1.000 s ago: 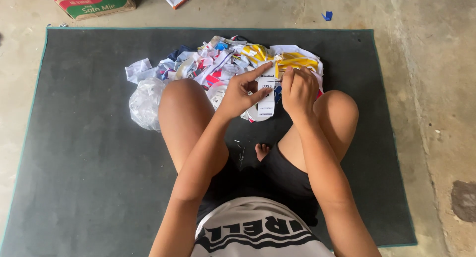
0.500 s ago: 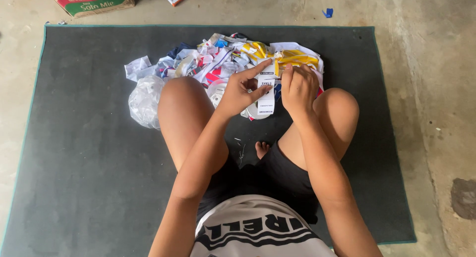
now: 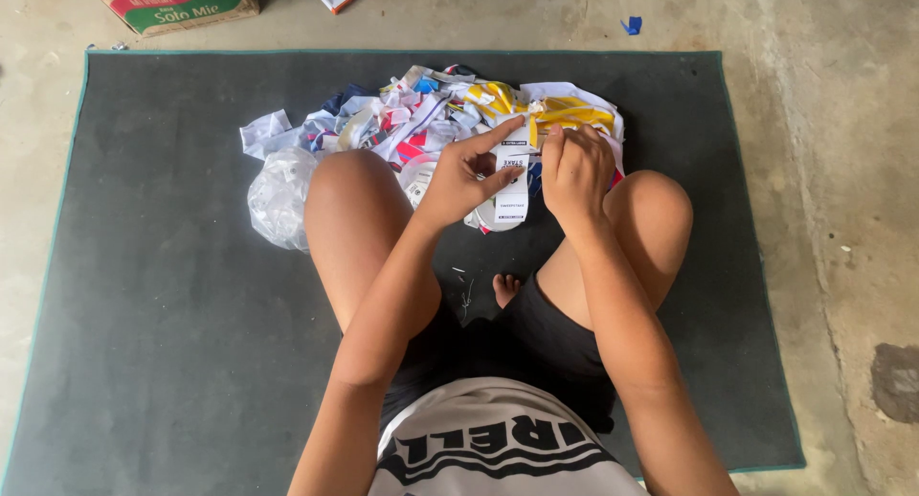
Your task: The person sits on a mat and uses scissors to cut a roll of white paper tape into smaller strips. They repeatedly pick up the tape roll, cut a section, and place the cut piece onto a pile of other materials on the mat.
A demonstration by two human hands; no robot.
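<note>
Here, white label strip (image 3: 512, 175) pinched between left fingers (image 3: 483, 156), right fingers (image 3: 570, 151) curled beside it

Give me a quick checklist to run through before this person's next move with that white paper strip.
1. Left hand holds the white strip: ok, fingers pinch its edge.
2. Right hand on the strip: cannot tell, curled fingers hide the contact.
3. Strip lifted off the scrap pile: ok.
4. Pile lies on the dark mat: ok.
5. Clear plastic bag stays out of the hands' way: ok, beside the left knee.
</note>
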